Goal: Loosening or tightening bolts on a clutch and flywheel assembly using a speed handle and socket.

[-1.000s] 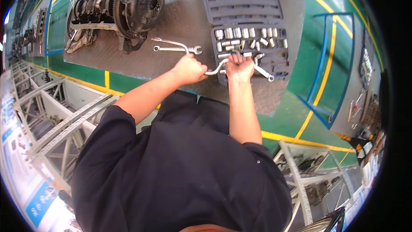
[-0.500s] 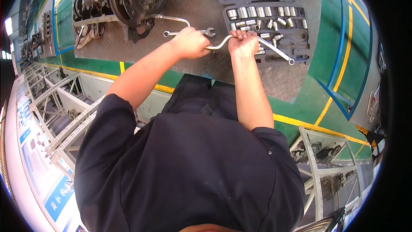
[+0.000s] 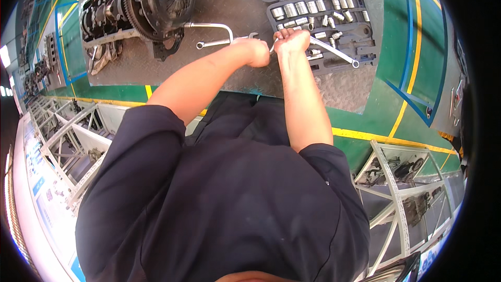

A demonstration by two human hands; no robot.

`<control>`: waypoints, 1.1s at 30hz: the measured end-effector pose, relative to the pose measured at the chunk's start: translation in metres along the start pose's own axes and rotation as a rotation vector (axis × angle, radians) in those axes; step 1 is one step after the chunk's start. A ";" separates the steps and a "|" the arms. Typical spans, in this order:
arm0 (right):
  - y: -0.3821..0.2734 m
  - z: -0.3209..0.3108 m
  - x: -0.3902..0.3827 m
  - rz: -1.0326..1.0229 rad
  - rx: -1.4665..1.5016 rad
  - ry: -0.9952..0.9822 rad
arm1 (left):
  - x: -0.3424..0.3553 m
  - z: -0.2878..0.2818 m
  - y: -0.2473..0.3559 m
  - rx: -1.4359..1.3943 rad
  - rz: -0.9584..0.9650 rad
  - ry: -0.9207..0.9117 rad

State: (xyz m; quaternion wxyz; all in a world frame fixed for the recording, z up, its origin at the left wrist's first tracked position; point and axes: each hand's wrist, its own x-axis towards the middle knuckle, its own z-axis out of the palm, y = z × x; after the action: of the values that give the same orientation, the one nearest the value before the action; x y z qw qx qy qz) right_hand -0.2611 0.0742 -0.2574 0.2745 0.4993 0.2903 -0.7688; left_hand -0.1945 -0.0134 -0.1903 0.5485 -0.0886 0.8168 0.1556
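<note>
Where two hands (image 3: 255,53) (image 3: 292,41) grip, one cranked bar (image 3: 214,25) runs.

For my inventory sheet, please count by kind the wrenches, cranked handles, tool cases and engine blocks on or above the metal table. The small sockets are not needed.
Wrenches: 2
Cranked handle: 1
Tool case: 1
Engine block: 1
Total: 5
</note>
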 end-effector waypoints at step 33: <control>-0.002 -0.010 -0.031 -0.192 0.225 -0.374 | 0.096 0.012 -0.033 0.188 0.281 0.945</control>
State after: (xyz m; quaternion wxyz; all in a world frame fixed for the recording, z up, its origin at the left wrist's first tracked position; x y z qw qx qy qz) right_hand -0.2460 0.0870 -0.2312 0.1917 0.3457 0.1934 -0.8980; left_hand -0.2109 -0.0375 -0.2882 0.0981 0.0115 0.9904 0.0964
